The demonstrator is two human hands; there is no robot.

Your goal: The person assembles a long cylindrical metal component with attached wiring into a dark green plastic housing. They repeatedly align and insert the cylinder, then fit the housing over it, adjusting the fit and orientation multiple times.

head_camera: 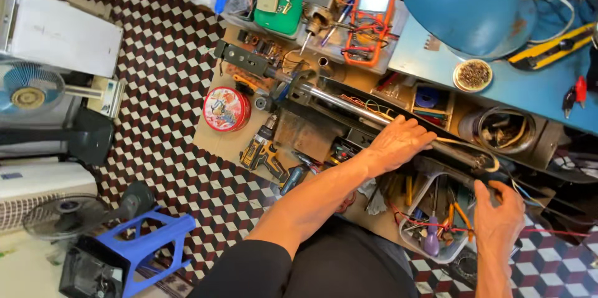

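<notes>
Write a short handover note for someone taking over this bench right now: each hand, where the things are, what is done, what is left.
Left hand: resting palm-down on the long metal tube, fingers over a pale cable.
Right hand: gripping the tube's dark near end, above the clear tub of tools.
Multimeter lies at the back; cordless drill on the floor board.
Done and left: cannot tell from this view.
</notes>
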